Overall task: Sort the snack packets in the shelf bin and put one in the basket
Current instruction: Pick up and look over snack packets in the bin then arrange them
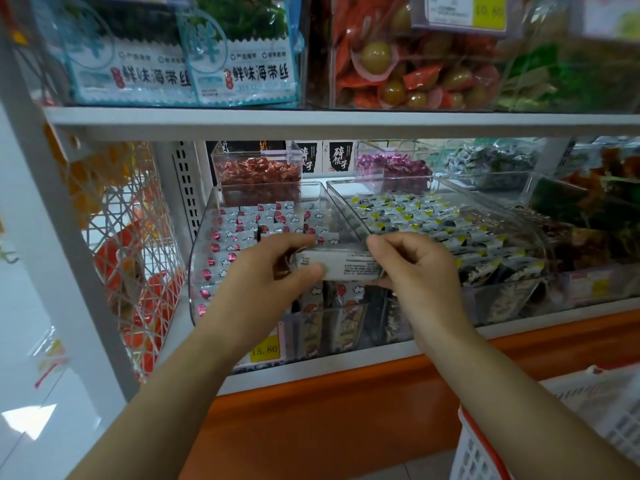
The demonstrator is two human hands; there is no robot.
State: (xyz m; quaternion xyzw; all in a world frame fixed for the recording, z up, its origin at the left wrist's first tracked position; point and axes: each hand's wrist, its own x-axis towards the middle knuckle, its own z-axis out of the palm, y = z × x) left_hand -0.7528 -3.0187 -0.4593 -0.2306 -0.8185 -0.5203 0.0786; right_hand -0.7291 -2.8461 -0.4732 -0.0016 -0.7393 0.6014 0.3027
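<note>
A clear shelf bin [204, 237] on the lower shelf holds rows of small white snack packets [249, 220] with red and cloud marks. Both hands hold one stack of white packets [349, 266] above the bin's front half. My left hand [270, 271] grips its left end, thumb below and fingers on top. My right hand [412, 265] pinches its right end. A white and red plastic basket [485, 448] stands at the lower right, below the shelf.
A second clear bin [512, 216] of yellow-marked packets sits just right of the first. Smaller bins of red and purple candies stand behind. A yellow price tag [265, 348] hangs on the shelf front. A wire rack [138, 237] hangs on the left.
</note>
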